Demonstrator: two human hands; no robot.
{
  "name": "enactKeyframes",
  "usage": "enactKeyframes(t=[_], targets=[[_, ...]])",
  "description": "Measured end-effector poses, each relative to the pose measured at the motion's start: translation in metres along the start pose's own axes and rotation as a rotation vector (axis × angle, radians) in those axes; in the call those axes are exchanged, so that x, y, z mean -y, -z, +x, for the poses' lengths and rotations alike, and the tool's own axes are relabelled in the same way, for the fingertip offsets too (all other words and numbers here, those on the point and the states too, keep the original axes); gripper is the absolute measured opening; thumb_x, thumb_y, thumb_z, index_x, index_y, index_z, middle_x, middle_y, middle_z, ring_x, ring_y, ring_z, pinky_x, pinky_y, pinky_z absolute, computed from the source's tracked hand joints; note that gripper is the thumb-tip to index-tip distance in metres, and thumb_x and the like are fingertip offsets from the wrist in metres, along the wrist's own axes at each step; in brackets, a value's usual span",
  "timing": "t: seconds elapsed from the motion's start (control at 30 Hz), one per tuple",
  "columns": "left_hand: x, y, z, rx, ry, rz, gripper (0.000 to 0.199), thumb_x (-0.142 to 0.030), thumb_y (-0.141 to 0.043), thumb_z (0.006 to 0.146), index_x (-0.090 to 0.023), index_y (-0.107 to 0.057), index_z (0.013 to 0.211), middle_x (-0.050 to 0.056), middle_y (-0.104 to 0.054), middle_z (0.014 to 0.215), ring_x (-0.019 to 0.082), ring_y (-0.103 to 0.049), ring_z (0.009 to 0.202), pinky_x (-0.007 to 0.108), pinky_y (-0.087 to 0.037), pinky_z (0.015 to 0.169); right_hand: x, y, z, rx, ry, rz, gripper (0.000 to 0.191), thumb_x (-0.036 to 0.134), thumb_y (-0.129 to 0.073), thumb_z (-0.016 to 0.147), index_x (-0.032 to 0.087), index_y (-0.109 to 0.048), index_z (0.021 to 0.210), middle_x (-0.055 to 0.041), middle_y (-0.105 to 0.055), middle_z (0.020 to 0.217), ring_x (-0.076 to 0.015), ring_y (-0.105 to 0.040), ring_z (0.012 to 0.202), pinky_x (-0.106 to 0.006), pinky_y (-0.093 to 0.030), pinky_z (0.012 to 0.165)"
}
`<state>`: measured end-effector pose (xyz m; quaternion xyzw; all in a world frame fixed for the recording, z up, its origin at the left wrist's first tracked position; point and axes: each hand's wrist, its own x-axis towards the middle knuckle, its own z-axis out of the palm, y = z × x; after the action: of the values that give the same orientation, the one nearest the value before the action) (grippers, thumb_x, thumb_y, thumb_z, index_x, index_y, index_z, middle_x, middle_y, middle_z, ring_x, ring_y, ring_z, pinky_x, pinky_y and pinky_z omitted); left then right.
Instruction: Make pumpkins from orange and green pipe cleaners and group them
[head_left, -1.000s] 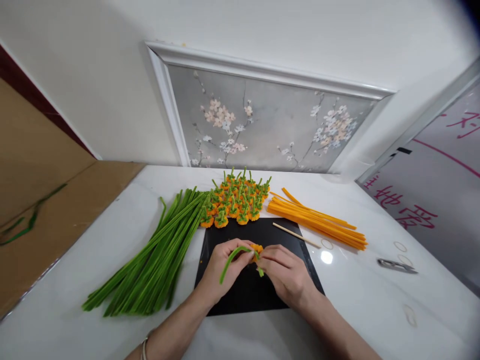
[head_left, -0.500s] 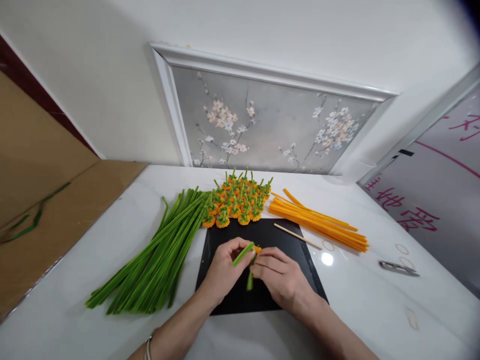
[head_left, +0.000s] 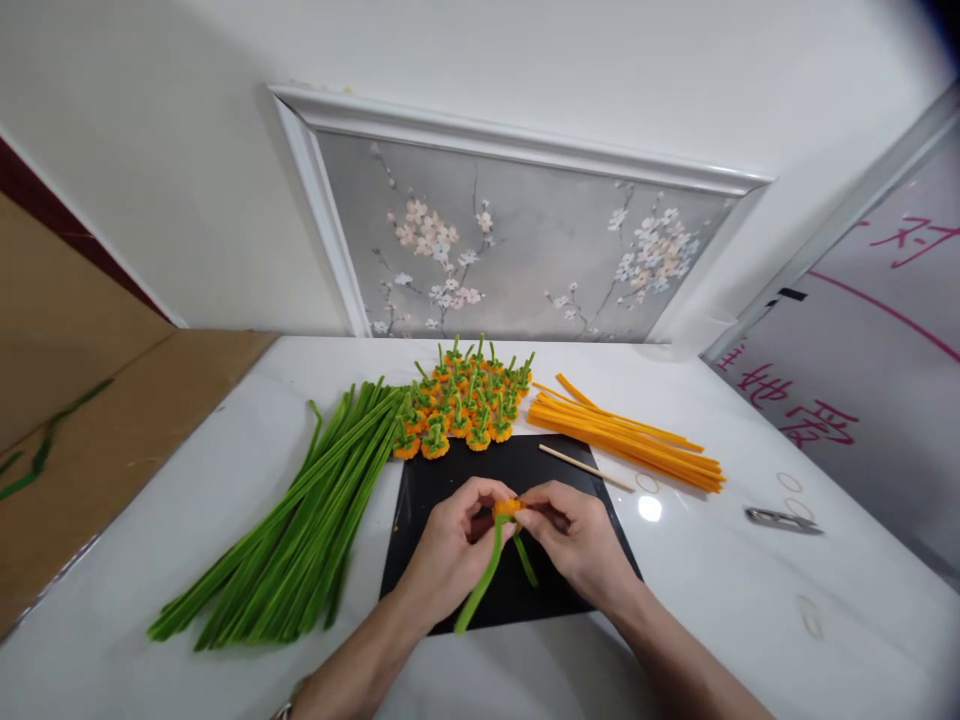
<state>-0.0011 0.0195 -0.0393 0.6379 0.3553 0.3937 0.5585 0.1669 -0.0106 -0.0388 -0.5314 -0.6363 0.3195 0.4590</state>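
Between my hands is a small orange pipe-cleaner pumpkin with two green pipe-cleaner ends hanging down from it. My left hand pinches its left side, thumb and fingers closed. From the other side my right hand grips it, fingertips closed near the green piece. Both hands are above a black mat. Past the mat's far edge stand several finished-looking orange pumpkins with green tops and upright stems.
Green pipe cleaners lie in a bundle at left, orange pipe cleaners at right. A thin wooden stick rests across the mat's edge. Farther right are metal snips and several rubber bands. Cardboard borders the left side.
The orange piece has turned, so more of it shows, and the green ends now hang down towards me. My right hand has shifted its grip. The view has moved slightly right.
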Motion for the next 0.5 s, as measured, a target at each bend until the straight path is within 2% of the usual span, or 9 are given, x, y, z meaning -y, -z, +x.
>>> enactKeyframes(t=[0.17,0.3,0.4,0.5], targets=[[-0.002,-0.004,-0.002,-0.023,0.005,0.09,0.022,-0.011,-0.056,0.082,-0.022,-0.053,0.1,0.002,-0.065,0.103,0.015,-0.064,0.096,0.026,-0.05,0.085,0.005,-0.005,-0.004,-0.078,0.031,-0.083,0.012,0.024,-0.059,0.084,0.017,-0.066,0.077,-0.0047,-0.067,0.076,-0.0156,-0.063,0.068,-0.025,-0.051,0.064],[-0.003,-0.004,-0.003,-0.013,0.0,0.122,0.032,-0.008,-0.053,0.083,-0.025,-0.048,0.11,0.003,-0.065,0.108,0.015,-0.064,0.102,0.027,-0.05,0.089,0.001,-0.004,-0.004,-0.032,-0.08,-0.08,0.013,0.027,-0.059,0.084,0.017,-0.064,0.077,-0.0026,-0.065,0.071,-0.0145,-0.06,0.062,-0.025,-0.049,0.059],[-0.001,-0.004,-0.002,0.011,0.001,0.06,0.047,-0.011,-0.055,0.082,-0.027,-0.039,0.124,0.006,-0.06,0.119,0.015,-0.065,0.099,0.028,-0.053,0.085,-0.001,0.001,-0.002,0.063,-0.124,-0.014,0.014,0.027,-0.062,0.083,0.018,-0.066,0.093,-0.0024,-0.066,0.077,-0.015,-0.062,0.068,-0.024,-0.051,0.06],[0.002,-0.005,-0.001,0.018,-0.002,0.014,0.052,-0.012,-0.059,0.08,-0.027,-0.04,0.126,0.009,-0.05,0.128,0.014,-0.066,0.093,0.028,-0.055,0.083,0.001,0.006,-0.001,0.105,-0.009,-0.065,0.024,0.02,-0.063,0.081,0.021,-0.067,0.104,-0.0048,-0.065,0.093,-0.0163,-0.064,0.082,-0.025,-0.053,0.071]])
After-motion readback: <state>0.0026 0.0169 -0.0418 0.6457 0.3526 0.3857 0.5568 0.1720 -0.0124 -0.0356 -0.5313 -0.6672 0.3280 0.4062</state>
